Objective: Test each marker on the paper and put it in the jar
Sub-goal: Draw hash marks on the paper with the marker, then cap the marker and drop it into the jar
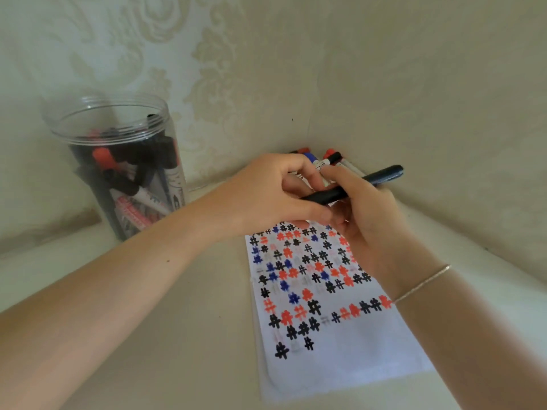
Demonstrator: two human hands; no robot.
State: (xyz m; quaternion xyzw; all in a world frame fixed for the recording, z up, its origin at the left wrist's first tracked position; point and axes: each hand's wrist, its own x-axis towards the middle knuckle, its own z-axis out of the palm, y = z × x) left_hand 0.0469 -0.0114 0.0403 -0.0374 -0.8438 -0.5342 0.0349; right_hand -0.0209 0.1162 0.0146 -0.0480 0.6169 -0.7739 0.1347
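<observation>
Both hands [275, 190] [370, 220] grip a black marker [355, 184] above paper [331, 321].

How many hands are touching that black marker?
2: the left hand grips its near end and the right hand holds its middle, above the paper. The black marker points toward the corner.

Both hands hide the paper's [334, 335] top edge and the loose markers' [331, 156] barrels.

Cream wallpaper with a pale embossed floral damask pattern [213, 63] fills the upper left of the frame; a plainer cream wall [429, 84] fills the upper right. Below, a smooth beige tabletop [177, 335] spreads under soft, even light.
</observation>
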